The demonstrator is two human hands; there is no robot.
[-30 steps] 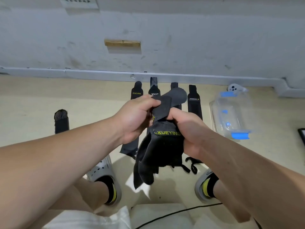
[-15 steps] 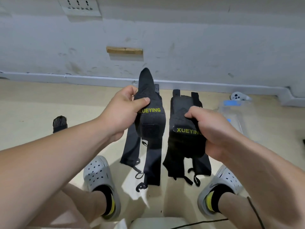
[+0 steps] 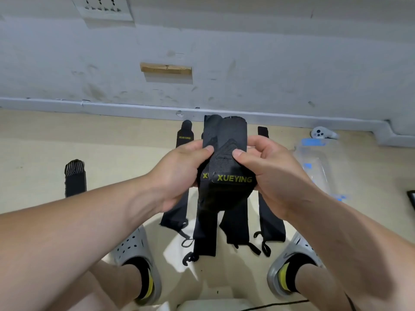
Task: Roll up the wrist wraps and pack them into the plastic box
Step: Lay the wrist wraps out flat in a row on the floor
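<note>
Nearest me, at the bottom of the view, two grey clogs [image 3: 137, 254] over black-and-yellow socks stand on a pale floor [image 3: 33, 153]. Both bare forearms reach forward above them.

At mid-frame the left hand [image 3: 179, 173] and right hand [image 3: 274, 176] meet around a pair of black wrist wraps [image 3: 226, 194] held in the air. Each hand is grasping the fabric, thumb pressed to the front and fingers curled behind. The wraps overlap: one yellow XUEYING label is fully readable, the other mostly covered. Their top ends stand up above the thumbs. Their long tails hang down toward the floor and end in small loops.

I judge these wraps to be light, soft and limp, with a rough fastening patch that will cling to itself. They will sag and unwind unless kept taut. I would pinch one end flat across its full width, roll tightly from there, and hold the finished coil by its sides.

Beyond the hands, more black wraps [image 3: 183, 136] lie flat on the floor, and a striped one [image 3: 75, 176] lies apart to the left. The clear plastic box [image 3: 318, 167] with blue clips sits on the floor to the right, well apart from the hands. I cannot tell whether its lid is on. A white controller [image 3: 323, 133] rests just behind it, near the grey wall [image 3: 224, 52].
</note>
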